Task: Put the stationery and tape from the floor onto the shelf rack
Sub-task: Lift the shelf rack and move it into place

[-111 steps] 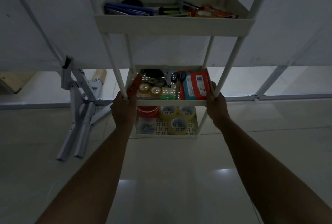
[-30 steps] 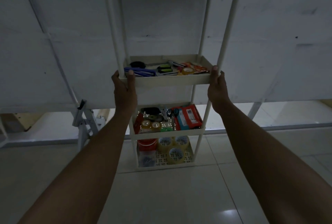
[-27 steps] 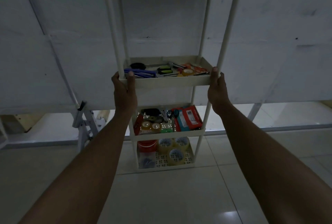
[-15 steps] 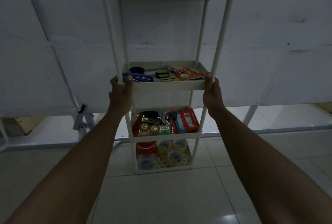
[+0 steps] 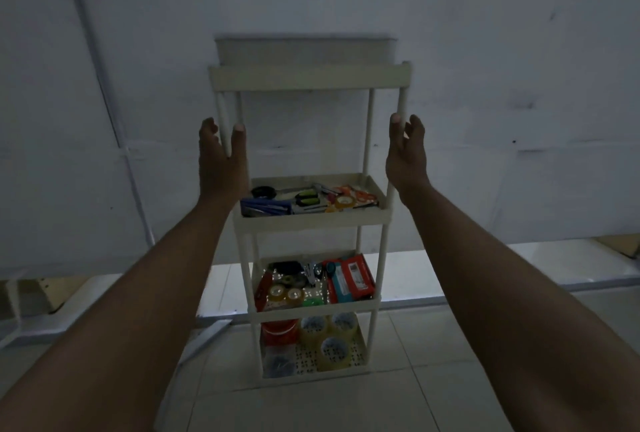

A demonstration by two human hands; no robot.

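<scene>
The shelf rack (image 5: 311, 80) stands on the tiled floor (image 5: 346, 407) against a white wall (image 5: 485, 85). Its second tray (image 5: 311, 220) holds blue pens (image 5: 266, 207) and orange scissors (image 5: 360, 194). The third tray (image 5: 311, 308) holds a red box (image 5: 353, 279) and small tape rolls (image 5: 277, 292), and the bottom tray (image 5: 358, 352) holds clear tape rolls (image 5: 334, 350) and a red roll (image 5: 280, 329). The left hand (image 5: 221, 161) is raised with loose, straight fingers, the front left post (image 5: 225, 113) passing between thumb and fingers. The right hand (image 5: 405, 154) is relaxed just beside the front right post (image 5: 401, 102). Whether either touches, I cannot tell.
</scene>
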